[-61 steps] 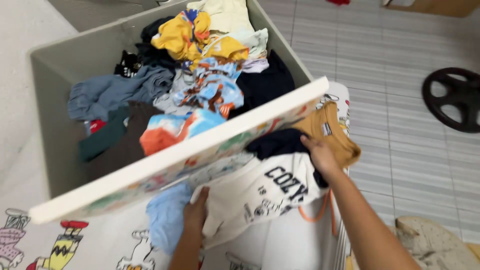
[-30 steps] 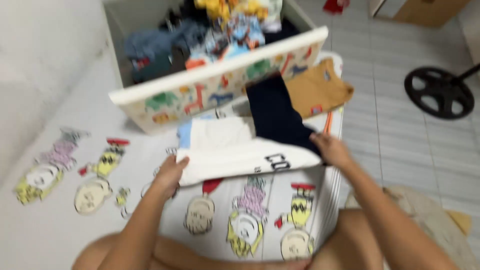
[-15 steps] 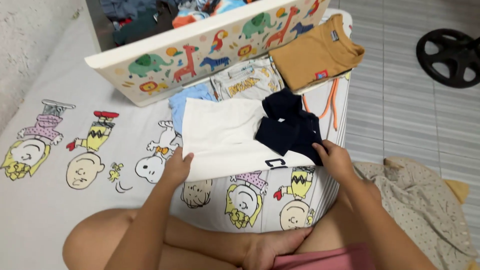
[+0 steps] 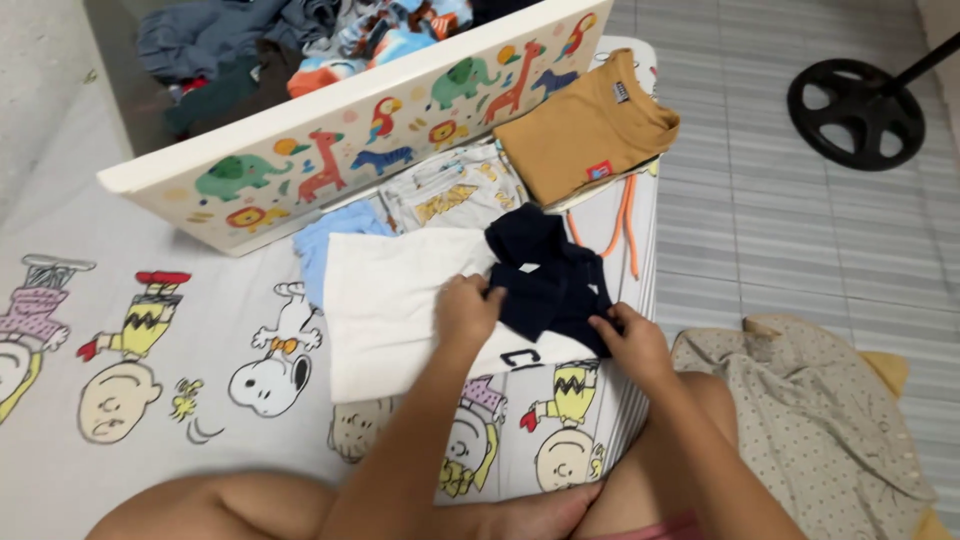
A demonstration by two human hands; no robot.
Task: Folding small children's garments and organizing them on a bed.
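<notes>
Both grips pinch the navy garment (image 4: 548,280): left hand (image 4: 466,309) at its near left edge, right hand (image 4: 628,338) at the lower right corner. It lies crumpled on the folded white shirt (image 4: 385,300), on the cartoon-print bed sheet (image 4: 150,400). Best practice, judging from this: draw both corners taut and level, smoothing creases without dragging the shirt beneath.

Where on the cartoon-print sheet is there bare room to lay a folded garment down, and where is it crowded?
Free: the cartoon-print sheet left of the white shirt, below the animal-print box. Crowded: between box and hands, where the light-blue garment, grey printed garment, mustard shirt and navy garment lie packed; left hand and right hand grip the navy one.
</notes>
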